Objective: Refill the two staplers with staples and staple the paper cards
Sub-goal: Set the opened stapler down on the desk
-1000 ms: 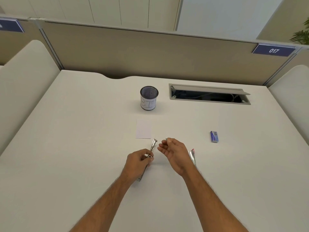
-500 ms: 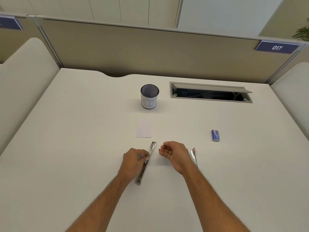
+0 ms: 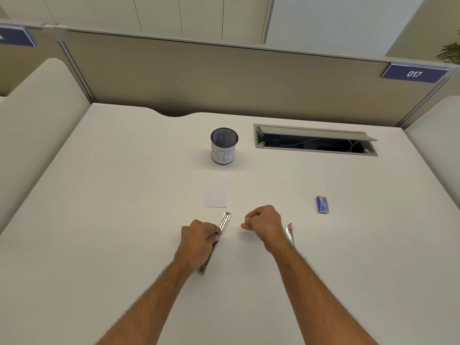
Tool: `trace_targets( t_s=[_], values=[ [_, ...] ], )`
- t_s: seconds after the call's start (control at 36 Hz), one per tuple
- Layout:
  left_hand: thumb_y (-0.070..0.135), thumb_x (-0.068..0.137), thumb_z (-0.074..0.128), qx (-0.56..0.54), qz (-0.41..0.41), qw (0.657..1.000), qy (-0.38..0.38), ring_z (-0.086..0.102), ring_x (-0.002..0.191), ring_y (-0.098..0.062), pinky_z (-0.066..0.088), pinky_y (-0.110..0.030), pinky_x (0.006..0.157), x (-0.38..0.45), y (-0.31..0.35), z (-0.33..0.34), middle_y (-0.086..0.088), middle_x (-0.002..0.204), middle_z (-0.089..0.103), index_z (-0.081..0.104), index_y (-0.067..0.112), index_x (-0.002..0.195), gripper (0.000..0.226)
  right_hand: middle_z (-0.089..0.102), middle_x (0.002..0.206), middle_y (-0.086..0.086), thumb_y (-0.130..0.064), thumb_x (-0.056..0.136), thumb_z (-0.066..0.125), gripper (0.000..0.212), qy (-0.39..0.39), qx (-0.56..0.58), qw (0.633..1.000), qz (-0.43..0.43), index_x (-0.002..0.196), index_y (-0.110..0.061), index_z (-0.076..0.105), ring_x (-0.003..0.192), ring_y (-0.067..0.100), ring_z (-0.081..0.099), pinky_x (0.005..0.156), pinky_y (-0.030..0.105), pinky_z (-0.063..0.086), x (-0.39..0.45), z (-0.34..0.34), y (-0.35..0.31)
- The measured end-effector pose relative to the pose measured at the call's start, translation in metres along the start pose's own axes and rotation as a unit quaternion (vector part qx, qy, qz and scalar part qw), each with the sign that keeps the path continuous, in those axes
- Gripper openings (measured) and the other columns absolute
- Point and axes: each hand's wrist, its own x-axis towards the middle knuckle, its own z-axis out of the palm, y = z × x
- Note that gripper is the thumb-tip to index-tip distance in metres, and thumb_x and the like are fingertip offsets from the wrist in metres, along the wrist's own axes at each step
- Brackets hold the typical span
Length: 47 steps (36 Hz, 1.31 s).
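An opened silver stapler (image 3: 226,219) lies flat and stretched out on the white desk (image 3: 99,220), pointing away from me. My left hand (image 3: 198,241) grips its middle. My right hand (image 3: 263,224) hovers just right of it with fingers curled into a fist and the thumb against the index finger; nothing shows between them. A second silver stapler (image 3: 289,234) with a red part lies behind my right wrist, mostly hidden. A white paper card (image 3: 215,192) lies just beyond the first stapler. A small blue staple box (image 3: 322,204) sits to the right.
A mesh cup (image 3: 224,146) with a white label stands behind the card. An open cable hatch (image 3: 314,140) is set into the desk at the back right. Beige partition walls (image 3: 224,75) close off the back and both sides.
My left hand has lowered the stapler from a raised tilt until it lies flat on the desk. My right hand has turned over and curled from loosely open into a fist.
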Motion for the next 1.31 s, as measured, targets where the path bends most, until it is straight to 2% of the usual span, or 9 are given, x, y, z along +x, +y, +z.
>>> trace_targets(
  t_s=[0.08, 0.31, 0.47, 0.64, 0.75, 0.86, 1.0, 1.17, 1.31],
  values=[
    [0.015, 0.097, 0.064, 0.032, 0.011, 0.999, -0.011, 0.062, 0.102, -0.016, 0.044, -0.040, 0.094, -0.001, 0.000, -0.002, 0.011, 0.101, 0.077, 0.079, 0.028, 0.098, 0.020, 0.075, 0.099, 0.014, 0.011, 0.084, 0.057, 0.019, -0.010, -0.007, 1.000, 0.009, 0.086, -0.001, 0.072, 0.091, 0.028, 0.077, 0.089, 0.039, 0.059, -0.001, -0.002, -0.002],
    [0.022, 0.092, 0.067, 0.033, -0.010, 0.999, -0.029, 0.056, 0.117, -0.013, 0.033, -0.035, 0.100, -0.005, 0.000, -0.004, 0.019, 0.115, 0.072, 0.076, 0.032, 0.100, 0.016, 0.073, 0.102, 0.012, 0.010, 0.089, 0.053, 0.020, 0.000, 0.011, 1.000, -0.004, 0.094, 0.003, 0.070, 0.080, 0.024, 0.079, 0.083, 0.033, 0.057, 0.001, -0.003, -0.013],
    [0.045, 0.088, 0.075, -0.046, -0.008, 0.999, -0.011, 0.042, 0.117, 0.000, 0.021, -0.024, 0.102, -0.011, -0.002, -0.007, 0.026, 0.115, 0.054, 0.065, 0.039, 0.126, 0.039, 0.076, 0.090, 0.010, 0.007, 0.090, 0.058, 0.016, 0.019, 0.035, 0.998, -0.053, 0.080, 0.004, 0.070, 0.070, 0.020, 0.078, 0.077, 0.033, 0.062, 0.007, -0.003, -0.039],
    [0.031, 0.098, 0.065, -0.096, 0.011, 0.993, 0.070, 0.053, 0.100, -0.002, 0.044, -0.029, 0.095, -0.001, 0.010, -0.018, 0.025, 0.105, 0.058, 0.070, 0.028, 0.114, 0.017, 0.078, 0.072, 0.002, -0.007, 0.088, 0.071, 0.013, 0.042, 0.039, 0.992, -0.116, 0.077, -0.001, 0.069, 0.059, 0.016, 0.076, 0.061, 0.024, 0.052, 0.020, -0.005, -0.078],
    [0.023, 0.099, 0.063, -0.094, 0.012, 0.992, 0.080, 0.057, 0.098, -0.007, 0.040, -0.021, 0.084, 0.022, 0.024, -0.031, 0.013, 0.111, 0.067, 0.071, 0.023, 0.111, 0.014, 0.076, 0.074, 0.009, -0.008, 0.084, 0.081, 0.012, 0.023, 0.118, 0.987, -0.108, 0.080, 0.001, 0.074, 0.063, 0.022, 0.077, 0.075, 0.031, 0.062, 0.034, 0.002, -0.100],
    [0.021, 0.098, 0.062, -0.093, -0.004, 0.992, 0.086, 0.060, 0.099, -0.012, 0.044, -0.026, 0.086, 0.050, 0.036, -0.046, 0.007, 0.112, 0.068, 0.071, 0.020, 0.108, 0.014, 0.075, 0.084, 0.011, 0.005, 0.088, 0.071, 0.008, 0.016, 0.180, 0.978, -0.099, 0.084, 0.000, 0.074, 0.076, 0.028, 0.078, 0.091, 0.041, 0.062, 0.051, 0.010, -0.116],
    [0.021, 0.097, 0.061, -0.070, -0.005, 0.992, 0.107, 0.062, 0.100, -0.019, 0.050, -0.038, 0.093, 0.087, 0.049, -0.063, 0.000, 0.110, 0.070, 0.072, 0.018, 0.104, 0.013, 0.076, 0.086, 0.011, 0.007, 0.092, 0.062, 0.023, 0.038, 0.141, 0.982, -0.121, 0.081, -0.011, 0.073, 0.075, 0.022, 0.079, 0.088, 0.037, 0.063, 0.066, 0.020, -0.136],
    [0.023, 0.097, 0.058, -0.053, -0.003, 0.991, 0.120, 0.066, 0.095, -0.023, 0.053, -0.042, 0.089, 0.121, 0.060, -0.080, -0.001, 0.107, 0.070, 0.072, 0.016, 0.103, 0.017, 0.076, 0.086, 0.012, 0.002, 0.092, 0.066, 0.012, 0.084, 0.068, 0.975, -0.194, 0.093, -0.004, 0.076, 0.064, 0.018, 0.075, 0.070, 0.024, 0.063, 0.085, 0.027, -0.156],
    [0.022, 0.097, 0.058, -0.053, -0.006, 0.991, 0.122, 0.067, 0.099, -0.022, 0.054, -0.041, 0.091, 0.146, 0.060, -0.086, -0.002, 0.114, 0.071, 0.073, 0.014, 0.106, 0.019, 0.076, 0.090, 0.008, -0.001, 0.091, 0.067, 0.015, 0.102, -0.009, 0.970, -0.219, 0.097, -0.005, 0.080, 0.078, 0.022, 0.074, 0.080, 0.036, 0.064, 0.113, 0.036, -0.174]
  ],
)
